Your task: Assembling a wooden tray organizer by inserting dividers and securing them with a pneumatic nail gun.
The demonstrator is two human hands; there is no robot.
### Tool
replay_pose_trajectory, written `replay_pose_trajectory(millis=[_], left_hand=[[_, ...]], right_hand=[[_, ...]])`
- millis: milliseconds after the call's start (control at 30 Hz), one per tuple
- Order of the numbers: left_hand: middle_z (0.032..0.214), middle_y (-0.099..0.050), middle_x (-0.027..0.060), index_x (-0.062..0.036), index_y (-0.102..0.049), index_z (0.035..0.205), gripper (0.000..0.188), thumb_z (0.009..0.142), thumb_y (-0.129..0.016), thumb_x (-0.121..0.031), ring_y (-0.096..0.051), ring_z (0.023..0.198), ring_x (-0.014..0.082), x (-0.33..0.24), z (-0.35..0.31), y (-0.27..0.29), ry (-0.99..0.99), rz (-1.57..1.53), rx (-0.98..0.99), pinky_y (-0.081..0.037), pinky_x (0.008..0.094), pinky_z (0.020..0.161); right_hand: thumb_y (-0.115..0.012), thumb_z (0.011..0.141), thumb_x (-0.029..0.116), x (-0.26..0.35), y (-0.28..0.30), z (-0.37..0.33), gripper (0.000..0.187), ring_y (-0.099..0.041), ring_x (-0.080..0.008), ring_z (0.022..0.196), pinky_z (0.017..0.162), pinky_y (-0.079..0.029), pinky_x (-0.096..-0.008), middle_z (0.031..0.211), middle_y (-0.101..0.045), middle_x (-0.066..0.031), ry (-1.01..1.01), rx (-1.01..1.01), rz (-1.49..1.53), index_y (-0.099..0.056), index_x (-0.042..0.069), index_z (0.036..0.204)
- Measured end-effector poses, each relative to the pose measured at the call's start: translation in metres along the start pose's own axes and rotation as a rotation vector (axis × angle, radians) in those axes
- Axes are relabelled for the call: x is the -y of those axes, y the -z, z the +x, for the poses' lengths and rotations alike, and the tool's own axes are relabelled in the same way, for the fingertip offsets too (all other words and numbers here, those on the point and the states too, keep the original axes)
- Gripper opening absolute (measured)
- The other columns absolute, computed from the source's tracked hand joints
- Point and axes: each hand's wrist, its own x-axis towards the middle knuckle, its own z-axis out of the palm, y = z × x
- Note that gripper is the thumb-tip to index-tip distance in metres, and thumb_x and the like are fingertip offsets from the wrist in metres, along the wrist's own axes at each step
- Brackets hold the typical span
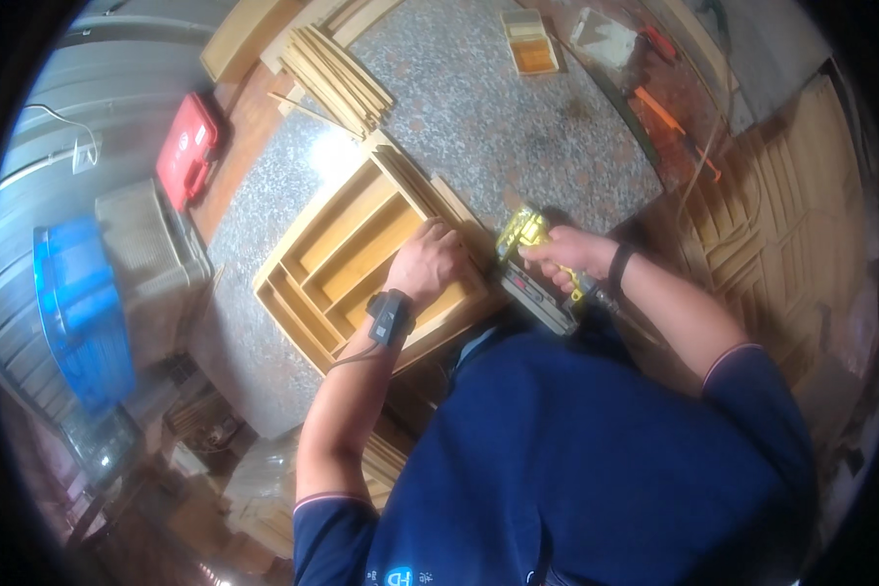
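A light wooden divided tray (344,230) lies at a slant on the speckled tabletop in front of me, its inside split into several long compartments. My left hand (428,262) is closed over the tray's right side, fingers curled at the rim; a dark device with a cable is strapped to that wrist. In my right hand (565,256) is a yellow nail gun (524,230), gripped by its handle. The gun stands just right of the tray, with its long grey magazine toward my body. Whether its nose touches the wood cannot be made out.
A bundle of thin wooden strips (337,80) lies beyond the tray on the speckled tabletop (439,88). A small open box (531,47) and an orange-handled tool (662,109) are farther right. At left are a red case (188,151) and a blue bin (83,308).
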Motion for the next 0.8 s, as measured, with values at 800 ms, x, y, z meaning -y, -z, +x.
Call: replay_pose_trajectory(millis=[800], left_hand=[[0.117, -0.073, 0.0118, -0.0159, -0.077, 0.121, 0.032, 0.089, -0.075, -0.014, -0.07, 0.11, 0.0335, 0.151, 0.042, 0.102, 0.371, 0.023, 0.002, -0.058, 0.0436, 0.094]], right_hand=[[-0.066, 0.105, 0.045, 0.099, 0.043, 0.014, 0.038, -0.041, -0.0084, 0.049, 0.046, -0.039, -0.0291, 0.062, -0.043, 0.0047, 0.352, -0.173, 0.04, -0.057, 0.01, 0.094]])
